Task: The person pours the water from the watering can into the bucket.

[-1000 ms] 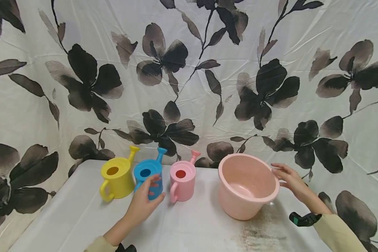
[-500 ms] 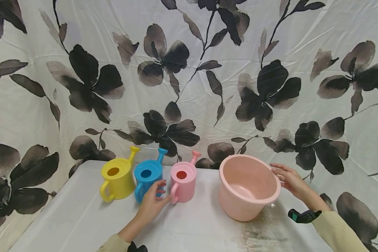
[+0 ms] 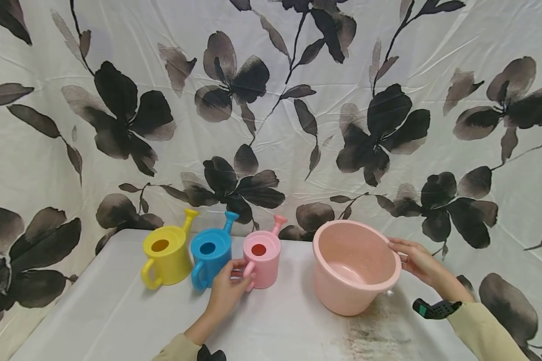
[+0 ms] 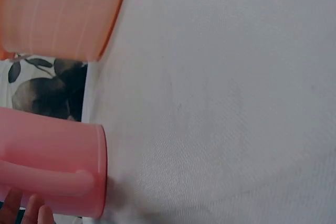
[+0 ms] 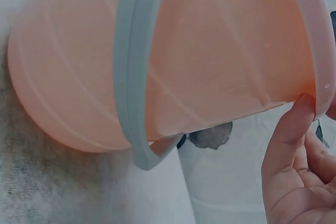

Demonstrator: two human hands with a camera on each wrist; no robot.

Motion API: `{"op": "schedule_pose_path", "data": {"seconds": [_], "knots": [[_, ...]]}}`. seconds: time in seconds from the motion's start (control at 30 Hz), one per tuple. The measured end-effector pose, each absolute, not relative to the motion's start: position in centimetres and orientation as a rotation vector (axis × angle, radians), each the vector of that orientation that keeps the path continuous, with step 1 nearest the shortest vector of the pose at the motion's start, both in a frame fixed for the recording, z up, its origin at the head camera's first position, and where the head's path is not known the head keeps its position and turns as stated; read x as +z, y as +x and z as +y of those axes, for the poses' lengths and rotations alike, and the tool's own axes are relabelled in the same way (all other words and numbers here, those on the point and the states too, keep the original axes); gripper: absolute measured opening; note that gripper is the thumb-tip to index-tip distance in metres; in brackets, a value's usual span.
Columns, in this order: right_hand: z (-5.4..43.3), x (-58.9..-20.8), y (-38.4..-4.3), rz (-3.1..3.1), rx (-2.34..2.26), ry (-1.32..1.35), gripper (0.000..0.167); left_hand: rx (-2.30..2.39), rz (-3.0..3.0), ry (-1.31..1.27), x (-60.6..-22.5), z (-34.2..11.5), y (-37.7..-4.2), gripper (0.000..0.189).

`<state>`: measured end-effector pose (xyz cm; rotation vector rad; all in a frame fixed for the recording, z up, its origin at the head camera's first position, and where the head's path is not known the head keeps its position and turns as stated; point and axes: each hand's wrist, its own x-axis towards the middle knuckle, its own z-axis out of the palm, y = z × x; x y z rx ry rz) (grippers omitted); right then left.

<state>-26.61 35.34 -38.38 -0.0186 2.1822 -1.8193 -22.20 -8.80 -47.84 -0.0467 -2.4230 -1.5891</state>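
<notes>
A pink watering can [image 3: 266, 268] stands on the table, its looped handle facing me. My left hand [image 3: 228, 291] is at that handle, thumb and fingers spread about it. In the left wrist view, fingertips [image 4: 32, 208] show just beside the handle, against the can's body. My right hand [image 3: 417, 260] pinches the rim of a light pink bucket [image 3: 343, 296], with the thumb [image 5: 294, 129] on the outside under the lip. A grey carrying handle [image 5: 131, 66] hangs down the bucket's side in the right wrist view.
Left of the pink can stand a blue watering can [image 3: 219, 258] and a yellow watering can [image 3: 173, 265], all in one row. A floral cloth [image 3: 271, 125] hangs behind the white table [image 3: 108, 311]. A brown stain [image 3: 375, 331] marks the table before the bucket.
My left hand has moved right, from in front of the blue watering can to the pink one's handle. My right hand has closed its fingers onto the bucket's rim; the bucket stays put.
</notes>
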Motion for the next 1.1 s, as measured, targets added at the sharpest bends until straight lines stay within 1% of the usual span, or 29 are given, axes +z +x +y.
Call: {"op": "schedule_pose_path", "data": {"seconds": [0.2,0.37,0.8,1.1], "knots": [[35.3,-38.5,-26.5,2.174,-1.826,-0.026,0.069,-1.518,-2.419,-0.015,-48.1,-8.3,-22.2,0.039],[35.2,-38.6,-26.4,2.194,-1.817,0.003,0.071,-1.500,-2.427,0.005,-48.4,-8.1,-22.2,0.038],[35.0,-38.4,-26.4,2.243,-1.806,0.026,0.073,-1.558,-2.354,-0.034,-48.7,-7.7,-21.9,0.034],[34.8,-38.6,-26.2,2.236,-1.836,0.021,0.072,-1.689,-2.339,-0.021,-49.3,-8.1,-22.1,0.035]]}}
